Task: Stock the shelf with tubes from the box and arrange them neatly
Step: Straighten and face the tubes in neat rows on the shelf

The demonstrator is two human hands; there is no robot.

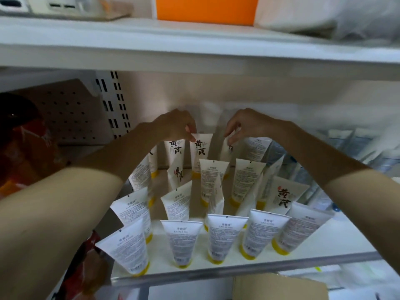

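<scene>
**While both hands reach to the back row, tubes stand in ranks on the shelf**

Where the white shelf (324,241) meets its back wall, the left hand (177,124) pinches the crimped top edge of a labelled tube (200,152) between thumb and fingertips; large black characters face outward on it. Just to its right, the right hand (244,124) curls its fingers down and pinches the top of a neighbouring tube (227,151), which is blurred. Both tubes stand cap-down in the rearmost row.

Nearer the camera, more white tubes with yellow caps stand cap-down in loose rows, some tilted. A front row of tubes (226,239) stands near the shelf's lip, small print facing forward. A cardboard box (281,286) sits below the lip at the bottom edge. Red packets (28,152) lie at the left beside a perforated panel (65,113). On the shelf above sits an orange box (205,7).
</scene>
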